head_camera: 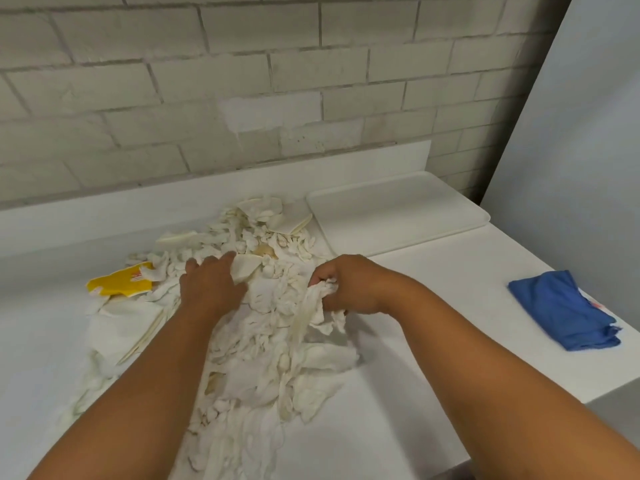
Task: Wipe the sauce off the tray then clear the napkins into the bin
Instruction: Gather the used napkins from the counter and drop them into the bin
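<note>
A big heap of crumpled white napkins (263, 344) covers the middle of the white counter, some stained yellowish. My left hand (211, 285) lies on the heap near its far side, fingers spread over a napkin. My right hand (349, 285) is closed on a bunch of napkins at the heap's right edge. The white tray (398, 209) lies flat at the back right, apart from both hands; no sauce shows on it. A folded blue cloth (564, 310) rests at the counter's right edge. No bin is in view.
A yellow wrapper (117, 282) sticks out of the heap's left side. A grey brick wall runs behind the counter (433, 358). The counter ends at the right, beside a pale wall panel (581, 133).
</note>
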The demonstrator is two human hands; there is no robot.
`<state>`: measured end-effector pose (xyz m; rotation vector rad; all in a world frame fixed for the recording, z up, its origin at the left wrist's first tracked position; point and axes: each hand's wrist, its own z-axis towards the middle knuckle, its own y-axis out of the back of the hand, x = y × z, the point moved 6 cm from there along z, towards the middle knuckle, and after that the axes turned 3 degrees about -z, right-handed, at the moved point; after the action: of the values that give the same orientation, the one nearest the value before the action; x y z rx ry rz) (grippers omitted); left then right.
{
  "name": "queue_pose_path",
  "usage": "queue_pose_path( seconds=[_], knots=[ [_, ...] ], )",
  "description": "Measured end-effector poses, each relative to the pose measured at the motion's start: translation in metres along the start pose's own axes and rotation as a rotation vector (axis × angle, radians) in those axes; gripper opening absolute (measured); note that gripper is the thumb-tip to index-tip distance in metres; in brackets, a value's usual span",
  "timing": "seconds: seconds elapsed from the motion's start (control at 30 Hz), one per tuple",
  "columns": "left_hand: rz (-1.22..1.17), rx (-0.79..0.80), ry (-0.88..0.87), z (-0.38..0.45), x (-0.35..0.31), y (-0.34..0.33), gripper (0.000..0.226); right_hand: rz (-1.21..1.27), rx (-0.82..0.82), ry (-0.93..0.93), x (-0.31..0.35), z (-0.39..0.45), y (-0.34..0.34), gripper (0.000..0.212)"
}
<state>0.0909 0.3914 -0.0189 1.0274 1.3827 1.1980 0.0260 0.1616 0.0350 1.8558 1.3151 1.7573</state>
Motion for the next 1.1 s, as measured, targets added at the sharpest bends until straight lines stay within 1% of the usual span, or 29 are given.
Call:
queue_pose_path(
  seconds=[0.03,0.1,0.17,0.3,0.37,0.43,0.5,0.57,0.63,0.67,0.73,0.8,0.83,0.87,0.9,0.93,0.97,1.03,1.1],
  knots=[
    [-0.03,0.013,0.005,0.003,0.002,-0.003,0.06,0.055,-0.006,-0.003,0.001,-0.001,0.003,0.028],
    [-0.1,-0.027,-0.015,0.005,0.005,-0.001,0.047,0.169,-0.029,0.0,0.003,-0.004,0.011,0.027],
    [-0.182,-0.086,-0.029,0.003,0.006,0.007,0.04,0.276,-0.058,0.009,0.006,-0.009,0.02,0.028],
    [-0.444,-0.225,-0.036,-0.015,0.004,0.034,0.027,0.431,-0.106,0.054,0.01,-0.017,0.037,0.031],
    [-0.573,-0.279,-0.004,-0.028,0.005,0.047,0.024,0.472,-0.13,0.073,0.01,-0.019,0.045,0.033],
    [-0.697,-0.291,0.055,-0.043,0.007,0.056,0.028,0.476,-0.153,0.07,0.01,-0.022,0.051,0.036],
    [-0.791,-0.274,0.08,-0.055,0.004,0.06,0.033,0.393,-0.197,0.035,0.007,-0.025,0.056,0.04],
    [-0.839,-0.253,0.068,-0.067,0.0,0.061,0.037,0.258,-0.233,-0.015,0.003,-0.026,0.057,0.044],
    [-0.858,-0.239,0.05,-0.074,-0.004,0.06,0.039,0.127,-0.196,-0.069,-0.002,-0.025,0.047,0.046],
    [-0.864,-0.23,0.044,-0.077,-0.006,0.059,0.039,0.06,-0.142,-0.096,-0.005,-0.024,0.038,0.045],
    [-0.871,-0.203,0.034,-0.08,-0.008,0.057,0.038,-0.044,0.026,-0.15,-0.013,-0.022,0.016,0.039],
    [-0.868,-0.175,0.026,-0.084,-0.012,0.053,0.038,-0.072,0.212,-0.198,-0.021,-0.023,-0.013,0.031],
    [-0.862,-0.16,0.018,-0.086,-0.014,0.052,0.037,-0.129,0.259,-0.202,-0.027,-0.023,-0.025,0.039],
    [-0.855,-0.145,0.007,-0.088,-0.016,0.05,0.036,-0.224,0.269,-0.196,-0.033,-0.023,-0.035,0.052],
    [-0.85,-0.13,-0.007,-0.089,-0.017,0.048,0.036,-0.312,0.246,-0.183,-0.037,-0.024,-0.043,0.062],
    [-0.845,-0.119,-0.018,-0.09,-0.018,0.047,0.035,-0.362,0.2,-0.155,-0.038,-0.024,-0.048,0.065],
    [-0.842,-0.107,-0.024,-0.09,-0.019,0.045,0.035,-0.369,0.148,-0.124,-0.038,-0.025,-0.052,0.061],
    [-0.831,-0.088,-0.031,-0.091,-0.021,0.042,0.036,-0.355,0.063,-0.071,-0.039,-0.027,-0.051,0.04],
    [-0.826,-0.077,-0.039,-0.092,-0.025,0.042,0.036,-0.319,0.036,-0.072,-0.044,-0.03,-0.041,0.022]
  ],
)
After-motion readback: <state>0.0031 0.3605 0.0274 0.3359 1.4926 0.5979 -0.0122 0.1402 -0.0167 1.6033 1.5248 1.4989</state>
